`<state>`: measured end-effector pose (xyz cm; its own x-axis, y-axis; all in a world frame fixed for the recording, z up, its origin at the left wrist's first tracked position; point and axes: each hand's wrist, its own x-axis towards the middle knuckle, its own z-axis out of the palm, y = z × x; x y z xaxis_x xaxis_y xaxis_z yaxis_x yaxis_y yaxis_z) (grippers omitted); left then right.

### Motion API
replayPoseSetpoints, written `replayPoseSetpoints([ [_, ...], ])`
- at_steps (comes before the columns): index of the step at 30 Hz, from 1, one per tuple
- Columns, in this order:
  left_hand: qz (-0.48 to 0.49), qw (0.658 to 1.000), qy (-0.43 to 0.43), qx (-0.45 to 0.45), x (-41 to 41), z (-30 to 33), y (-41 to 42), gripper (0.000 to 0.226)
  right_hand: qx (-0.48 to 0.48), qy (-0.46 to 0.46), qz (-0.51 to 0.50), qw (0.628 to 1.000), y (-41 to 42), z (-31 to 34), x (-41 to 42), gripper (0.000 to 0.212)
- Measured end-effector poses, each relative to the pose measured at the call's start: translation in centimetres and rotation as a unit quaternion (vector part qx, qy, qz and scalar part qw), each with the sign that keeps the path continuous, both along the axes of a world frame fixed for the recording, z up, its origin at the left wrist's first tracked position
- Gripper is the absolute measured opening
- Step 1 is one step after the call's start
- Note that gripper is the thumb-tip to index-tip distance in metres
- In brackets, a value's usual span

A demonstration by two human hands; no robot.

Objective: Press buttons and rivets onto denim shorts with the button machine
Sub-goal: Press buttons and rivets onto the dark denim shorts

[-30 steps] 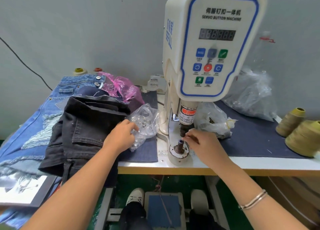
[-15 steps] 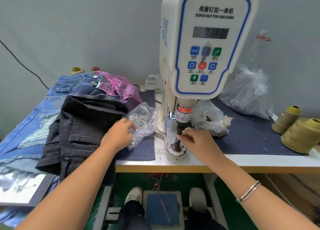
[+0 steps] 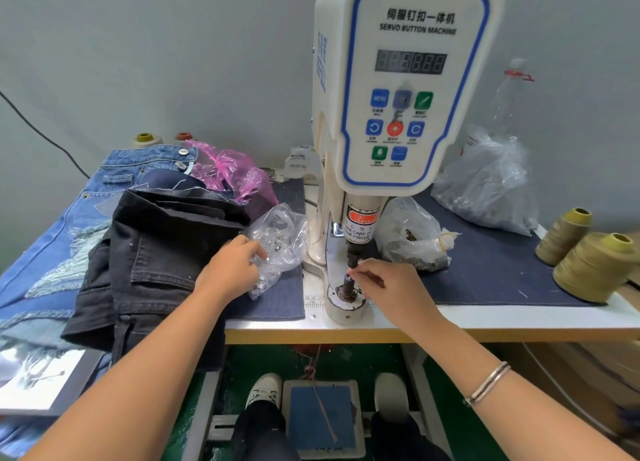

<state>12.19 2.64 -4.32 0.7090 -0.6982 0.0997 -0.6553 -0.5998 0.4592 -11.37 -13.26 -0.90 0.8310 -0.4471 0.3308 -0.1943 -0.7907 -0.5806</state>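
Fingertips [image 3: 356, 270] of the right hand [image 3: 391, 289] are pressed together in a pinch at the top of the dark metal lower post [image 3: 347, 285] of the white and blue servo button machine [image 3: 398, 89]; whatever small part they hold is too small to make out. Just above those fingertips hangs the machine's dark punch [image 3: 352, 254], under a red and black warning label. Below them the post stands on a round white base [image 3: 344, 304] at the front edge of the white worktable [image 3: 485, 316]. Left of that hand, the left hand [image 3: 230, 270] rests with curled fingers on a crumpled clear plastic bag of small silver metal parts [image 3: 280, 238], gripping the plastic. Touching the far side of the left hand lies a folded pair of black denim shorts [image 3: 152, 252], stacked over pale blue distressed denim shorts [image 3: 52, 238] with silver buttons at the waistband. Behind the black shorts sits a pink plastic bag [image 3: 232, 173]. Right of the right hand sits a knotted clear bag of dark metal parts [image 3: 412, 242] on a dark blue denim mat [image 3: 502, 273], with a larger clear bag [image 3: 485, 183] behind it and two olive thread cones [image 3: 588, 259] well off to the right. Below the table edge, a blue foot pedal [image 3: 322, 419] lies between two white shoes.
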Motion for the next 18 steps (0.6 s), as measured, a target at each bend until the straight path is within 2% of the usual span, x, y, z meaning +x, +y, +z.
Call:
replayPoseSetpoints([
  [7,0.003,1.0,0.008,-0.002,0.1,-0.1,0.0,0.041,0.023,-0.083,-0.005,0.996,-1.0,2.2,-1.4,0.017],
  [10,0.004,1.0,0.009,0.0,0.1,-0.1,-0.1,0.041,0.01,-0.146,-0.11,0.983,-3.9,5.2,-1.6,0.014],
  [11,0.004,1.0,0.009,0.0,0.1,-0.1,-0.1,0.041,-0.027,-0.125,-0.157,0.979,-5.1,6.0,-1.4,0.014],
  [13,0.002,1.0,0.006,0.001,0.1,0.0,-0.1,0.041,-0.145,0.012,-0.225,0.963,-7.2,6.9,-0.9,0.029],
  [15,0.002,1.0,0.002,0.0,0.0,0.0,-0.1,0.041,-0.231,0.174,-0.222,0.931,-8.2,6.7,0.0,0.033],
  [17,0.005,1.0,0.003,-0.001,-0.1,0.1,0.0,0.041,-0.254,0.319,-0.197,0.891,-8.6,6.1,1.3,0.026],
  [18,0.004,1.0,0.003,-0.001,-0.2,0.2,0.1,0.041,-0.235,0.381,-0.194,0.873,-9.0,5.8,2.0,0.026],
])
